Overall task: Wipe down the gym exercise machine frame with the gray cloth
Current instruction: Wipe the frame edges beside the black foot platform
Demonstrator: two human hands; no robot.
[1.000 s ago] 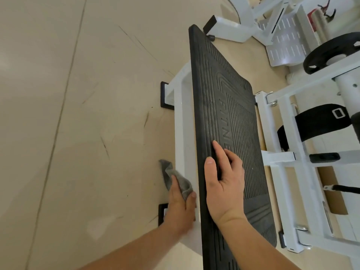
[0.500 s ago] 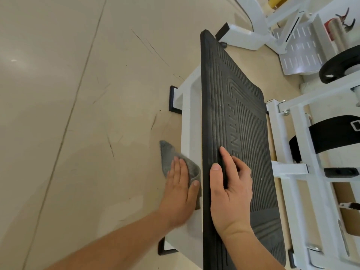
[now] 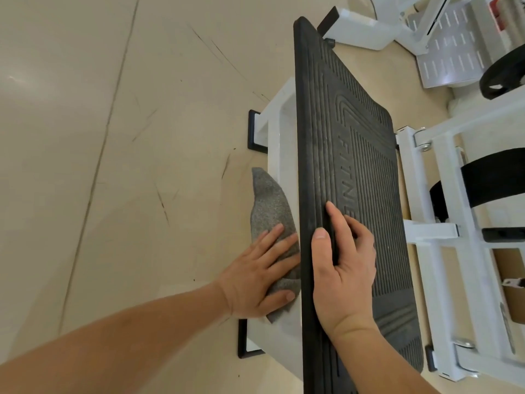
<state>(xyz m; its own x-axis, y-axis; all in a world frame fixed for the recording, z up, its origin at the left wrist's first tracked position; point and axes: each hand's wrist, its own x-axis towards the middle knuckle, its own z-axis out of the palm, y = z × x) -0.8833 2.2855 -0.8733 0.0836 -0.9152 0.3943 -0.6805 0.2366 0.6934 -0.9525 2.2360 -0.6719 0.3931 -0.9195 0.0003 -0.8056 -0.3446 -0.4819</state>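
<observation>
A gray cloth (image 3: 270,206) lies flat against the white frame (image 3: 284,143) of the gym machine, just left of the black ribbed footplate (image 3: 369,172). My left hand (image 3: 255,277) presses on the cloth's lower half with its fingers spread. The cloth's upper tip sticks out beyond the fingers. My right hand (image 3: 343,271) rests on the footplate's left edge, thumb along the rim and fingers curled on the ribs.
Beige floor with dark scuff marks (image 3: 162,200) spreads to the left. White bars of the machine (image 3: 437,231) with black pads (image 3: 494,180) stand to the right. Another white machine base (image 3: 366,32) and a perforated plate (image 3: 454,52) sit at the top right.
My left hand has flattened onto the cloth and slid it up along the white frame. The cloth now lies spread out. My right hand has stayed on the footplate edge.
</observation>
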